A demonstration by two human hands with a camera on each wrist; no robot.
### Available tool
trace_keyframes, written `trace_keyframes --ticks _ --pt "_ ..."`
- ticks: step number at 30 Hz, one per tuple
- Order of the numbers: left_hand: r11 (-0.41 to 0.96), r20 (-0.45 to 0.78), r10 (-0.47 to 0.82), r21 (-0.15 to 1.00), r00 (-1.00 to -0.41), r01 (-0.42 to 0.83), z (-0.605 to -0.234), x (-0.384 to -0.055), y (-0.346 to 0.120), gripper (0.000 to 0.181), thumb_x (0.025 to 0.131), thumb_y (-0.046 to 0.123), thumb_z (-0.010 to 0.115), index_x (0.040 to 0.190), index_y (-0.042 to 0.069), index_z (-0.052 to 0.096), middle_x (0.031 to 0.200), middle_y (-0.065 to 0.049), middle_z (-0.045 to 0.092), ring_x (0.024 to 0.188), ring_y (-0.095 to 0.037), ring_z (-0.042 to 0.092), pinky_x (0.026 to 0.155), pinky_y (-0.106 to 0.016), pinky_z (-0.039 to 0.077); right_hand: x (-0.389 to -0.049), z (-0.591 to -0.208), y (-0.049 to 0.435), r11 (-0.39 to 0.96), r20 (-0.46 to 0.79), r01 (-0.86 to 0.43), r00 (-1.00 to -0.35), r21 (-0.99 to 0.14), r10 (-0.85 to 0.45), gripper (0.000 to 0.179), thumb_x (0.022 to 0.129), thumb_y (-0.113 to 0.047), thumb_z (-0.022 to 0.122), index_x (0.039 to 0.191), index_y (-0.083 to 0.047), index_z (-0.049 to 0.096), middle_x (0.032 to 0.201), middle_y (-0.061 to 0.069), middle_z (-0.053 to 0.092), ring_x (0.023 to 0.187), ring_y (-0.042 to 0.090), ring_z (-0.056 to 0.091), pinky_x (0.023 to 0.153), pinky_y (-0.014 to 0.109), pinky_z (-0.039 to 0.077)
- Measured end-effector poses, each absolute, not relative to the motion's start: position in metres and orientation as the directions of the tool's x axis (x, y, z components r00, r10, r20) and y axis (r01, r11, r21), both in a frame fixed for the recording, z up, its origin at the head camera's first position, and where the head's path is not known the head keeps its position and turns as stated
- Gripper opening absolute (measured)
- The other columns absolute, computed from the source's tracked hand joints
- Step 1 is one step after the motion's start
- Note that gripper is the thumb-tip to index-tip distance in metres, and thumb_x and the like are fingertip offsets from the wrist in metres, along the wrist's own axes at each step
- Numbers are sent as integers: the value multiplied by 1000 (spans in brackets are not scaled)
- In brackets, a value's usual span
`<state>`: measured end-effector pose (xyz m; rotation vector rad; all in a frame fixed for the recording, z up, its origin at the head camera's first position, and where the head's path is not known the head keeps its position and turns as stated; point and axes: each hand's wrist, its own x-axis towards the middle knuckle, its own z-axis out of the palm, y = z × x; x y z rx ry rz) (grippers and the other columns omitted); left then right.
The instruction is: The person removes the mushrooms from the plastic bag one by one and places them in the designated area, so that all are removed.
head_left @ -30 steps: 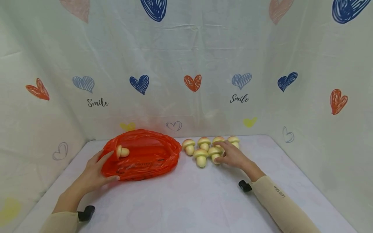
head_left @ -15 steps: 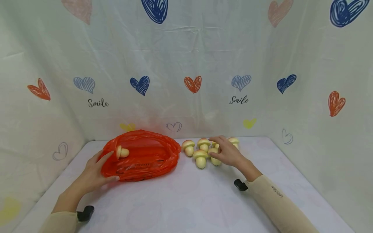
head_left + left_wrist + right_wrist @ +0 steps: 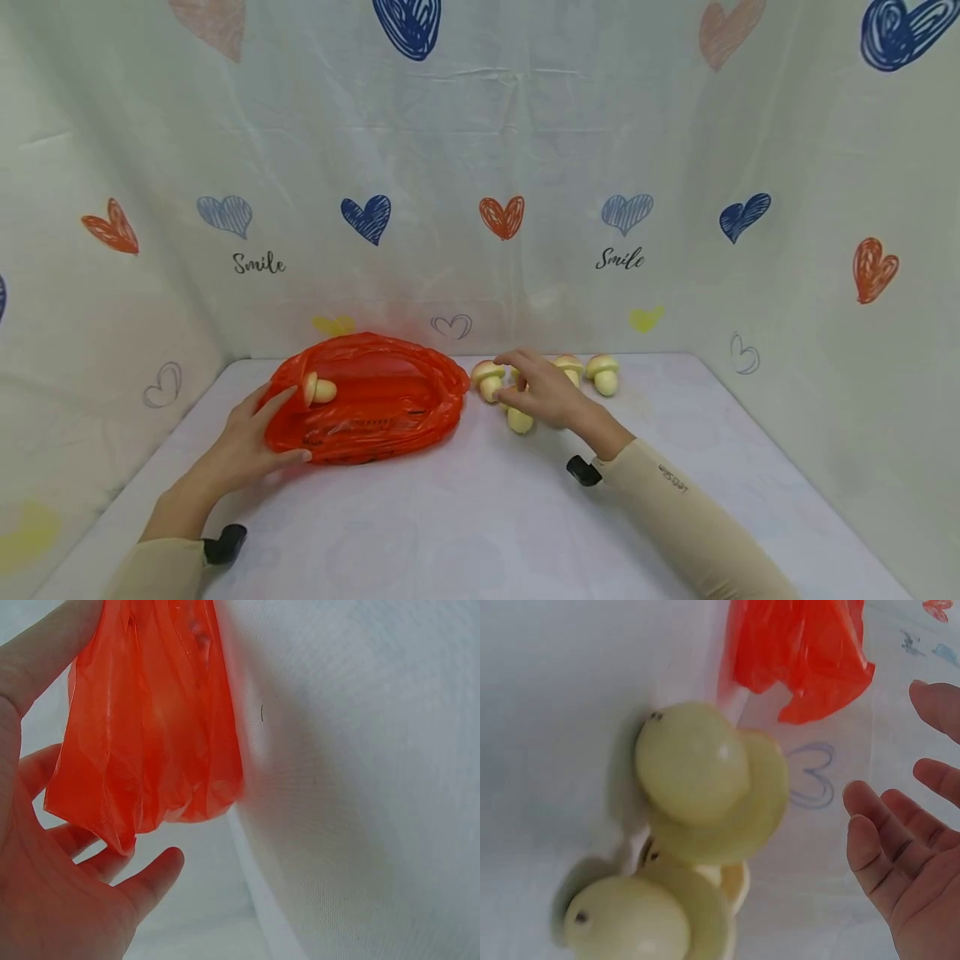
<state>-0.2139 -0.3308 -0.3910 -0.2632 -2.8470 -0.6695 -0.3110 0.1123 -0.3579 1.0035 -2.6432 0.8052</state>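
A red plastic bag [image 3: 420,417] lies with its mouth spread wide, and one toy mushroom [image 3: 322,391] rests inside at its left. My left hand [image 3: 243,437] rests against the bag's left end, thumb and fingers wide apart. In the left wrist view the bag [image 3: 150,720] hangs between that thumb and the fingers. My right hand [image 3: 551,396] hovers over the mushrooms to the right of the bag, fingers loosely bent and holding nothing. It partly covers a front mushroom [image 3: 520,421]. The right wrist view shows a mushroom [image 3: 694,761] apart from the fingers [image 3: 870,847].
More mushrooms stand at the back: one mushroom [image 3: 488,380] beside the bag, another [image 3: 570,367] behind the hand, and one [image 3: 602,375] farther right. A white cloth [image 3: 420,533] covers the table. A curtain [image 3: 420,150] with printed hearts rises behind it.
My right hand has moved left across the mushrooms, away from the right-hand ones and nearer the bag. The left hand and the bag have stayed in place.
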Motion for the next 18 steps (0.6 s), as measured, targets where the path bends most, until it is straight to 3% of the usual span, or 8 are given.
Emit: trace_keyframes --ticks 4,11,18 --pt "882 242 130 415 -962 223 -390 -214 -331 102 69 41 82 148 6 27 147 -33 13 127 -56 18 86 -74 37 -311 -353 93 601 365 -687 -726 -408 -582 44 87 -35 69 126 -19 57 120 0 56 79 20 57 64 28 48" --pt "883 220 121 421 -968 206 -391 -214 -331 103 70 45 81 148 7 26 148 -33 11 128 -55 17 85 -73 39 -313 -350 62 547 373 -763 -646 -343 -666 46 88 -36 68 126 -13 56 114 4 56 77 13 56 63 24 49" --pt "885 222 120 418 -968 206 -391 -214 -331 103 70 44 82 148 7 26 148 -33 12 128 -55 17 85 -74 38 -312 -350 28 545 344 -786 -618 -292 -707 46 90 -42 63 128 -18 55 125 0 57 106 18 55 88 32 50"
